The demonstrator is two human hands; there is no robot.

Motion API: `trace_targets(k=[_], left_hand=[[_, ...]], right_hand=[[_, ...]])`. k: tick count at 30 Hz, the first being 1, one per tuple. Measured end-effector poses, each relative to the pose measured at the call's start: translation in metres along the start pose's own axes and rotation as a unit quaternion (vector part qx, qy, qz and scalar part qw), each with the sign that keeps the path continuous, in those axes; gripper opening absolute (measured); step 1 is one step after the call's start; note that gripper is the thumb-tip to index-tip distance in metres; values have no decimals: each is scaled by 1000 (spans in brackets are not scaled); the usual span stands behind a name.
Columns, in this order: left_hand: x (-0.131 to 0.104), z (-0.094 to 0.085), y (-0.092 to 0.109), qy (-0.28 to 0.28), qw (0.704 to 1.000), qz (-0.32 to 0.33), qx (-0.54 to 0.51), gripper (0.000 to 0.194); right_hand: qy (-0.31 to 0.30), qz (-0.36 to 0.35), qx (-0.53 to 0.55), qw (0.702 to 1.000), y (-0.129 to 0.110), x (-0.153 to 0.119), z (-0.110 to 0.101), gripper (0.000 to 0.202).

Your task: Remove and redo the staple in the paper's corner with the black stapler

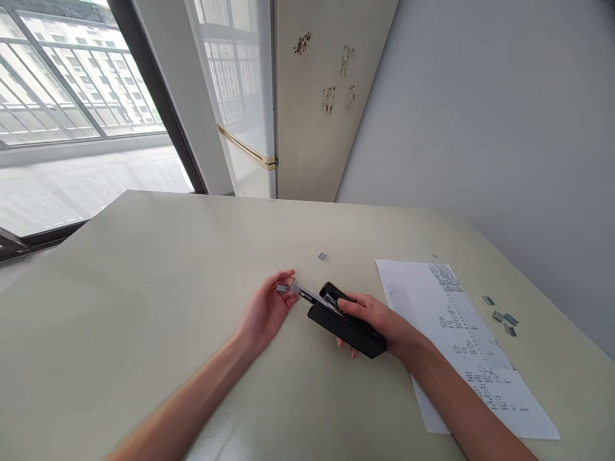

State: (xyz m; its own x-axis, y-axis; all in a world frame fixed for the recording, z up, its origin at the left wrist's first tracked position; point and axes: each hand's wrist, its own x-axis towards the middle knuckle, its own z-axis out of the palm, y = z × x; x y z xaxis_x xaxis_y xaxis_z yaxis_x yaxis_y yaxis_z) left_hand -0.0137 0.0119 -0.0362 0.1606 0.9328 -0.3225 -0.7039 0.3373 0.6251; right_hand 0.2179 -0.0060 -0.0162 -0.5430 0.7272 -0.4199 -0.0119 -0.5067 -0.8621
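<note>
My right hand [372,317] is wrapped around a black stapler [346,330], held above the table with its front pointing left. A thin metal staple tray [306,294] sticks out of the stapler's front end. At the tray's tip is my left hand [268,314], palm up with curled fingers. A small grey strip of staples [282,289] rests between those fingers, close to the tray's end. Part of the left grip is hidden by the fingers themselves.
One staple strip piece [322,256] lies beyond the stapler. A printed sheet of paper [408,301] is on the table [144,320] at the right, partly under my right forearm. Several more staple pieces [511,319] lie right of it. A fridge [317,141] stands behind.
</note>
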Motion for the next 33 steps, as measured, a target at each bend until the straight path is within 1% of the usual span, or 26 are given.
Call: trace_targets(k=[2,3,4,6,8,10,12,14,17,19,20,21,22,23,25,27,28,29,31,33], left_hand=[[-2,-1,0,10,994,70,82,17],[-5,-1,0,15,984,101,143,22],[-7,-1,0,22,969,129,210,26],[-13,0,1,39,924,177,337,33],[-18,2,1,43,880,210,423,38],[-21,3,0,31,851,230,470,40],[-22,4,-1,14,834,240,496,41],[-23,4,-3,-11,823,243,513,42],[-25,6,-7,-65,806,241,537,38],[-26,6,-9,-91,795,239,550,37],[-26,7,-9,-93,796,233,551,38],[-25,6,-9,-86,803,226,544,39],[-24,6,-8,-72,818,213,530,38],[-22,6,-7,-54,839,194,506,37],[-18,5,-4,-25,894,144,423,31],[-14,4,0,-18,951,87,296,24],[-13,4,1,-20,972,61,225,21],[-11,4,3,-23,987,39,154,18],[-11,4,4,-25,999,3,38,16],[-11,4,5,-29,999,-21,-39,15]], right_hand=[[59,-47,-30,997,1,1,1,45],[90,-70,-51,992,2,1,2,44],[120,-91,-74,986,3,2,2,44],[169,-127,-127,969,6,3,2,44],[210,-161,-182,947,9,4,2,43],[242,-195,-227,923,11,5,2,41],[259,-216,-254,906,12,6,2,39],[264,-226,-268,899,13,7,3,38],[262,-243,-273,893,14,8,4,36],[259,-253,-274,891,15,8,5,35],[260,-257,-274,889,15,8,6,35],[264,-261,-275,887,15,8,6,35],[270,-264,-278,883,16,8,6,35],[278,-266,-284,878,16,8,5,35],[297,-270,-305,864,17,9,4,36],[313,-277,-335,844,18,10,2,37],[321,-283,-349,834,19,12,2,37],[327,-290,-364,822,19,14,1,37],[334,-303,-396,800,19,20,0,36],[326,-309,-434,781,16,28,0,35]])
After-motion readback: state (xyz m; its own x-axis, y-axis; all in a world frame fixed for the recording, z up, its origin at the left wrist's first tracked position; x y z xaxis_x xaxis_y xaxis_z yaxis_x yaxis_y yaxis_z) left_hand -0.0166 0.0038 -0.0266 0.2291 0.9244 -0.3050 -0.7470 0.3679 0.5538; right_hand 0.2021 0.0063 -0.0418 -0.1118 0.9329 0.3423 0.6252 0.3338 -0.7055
